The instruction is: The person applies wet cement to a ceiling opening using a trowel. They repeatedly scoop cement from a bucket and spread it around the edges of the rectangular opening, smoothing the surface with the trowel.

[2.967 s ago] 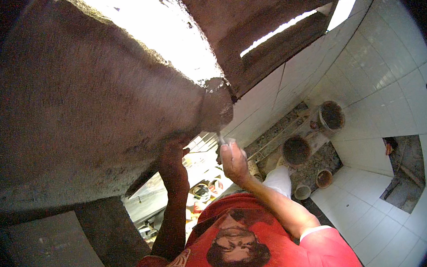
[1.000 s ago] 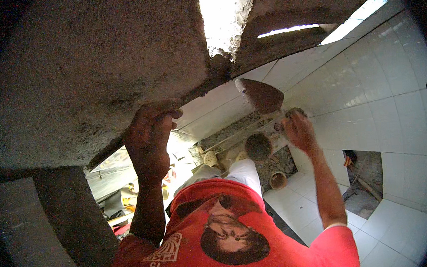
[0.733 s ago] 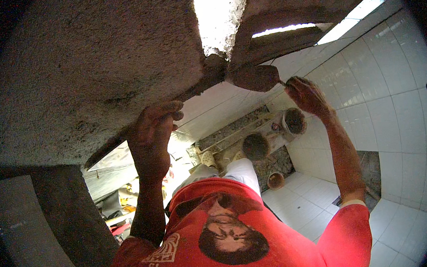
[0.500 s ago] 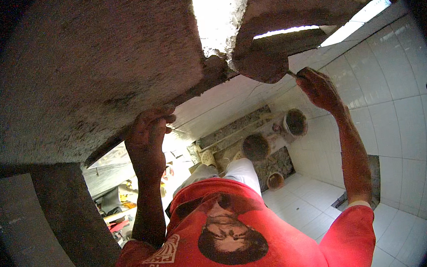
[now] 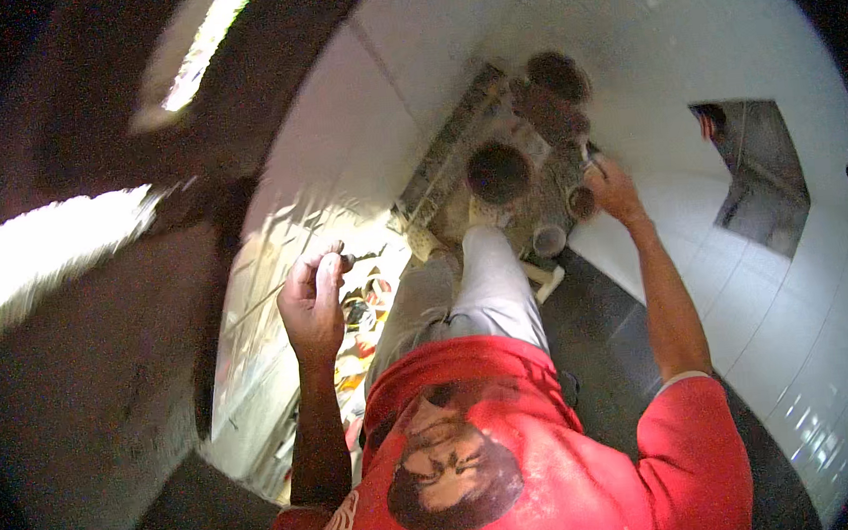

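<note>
Trowel (image 5: 590, 159) — blurred, orientation unclear

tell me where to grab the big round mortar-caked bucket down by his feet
Grip the big round mortar-caked bucket by its rim, coming straight down from above: it stands upright with its mouth open to the camera, and no handle shows. The near edge looks freest, since smaller pots and the right hand crowd its right side.

Buckets (image 5: 498, 171) below, between both raised hands
</note>
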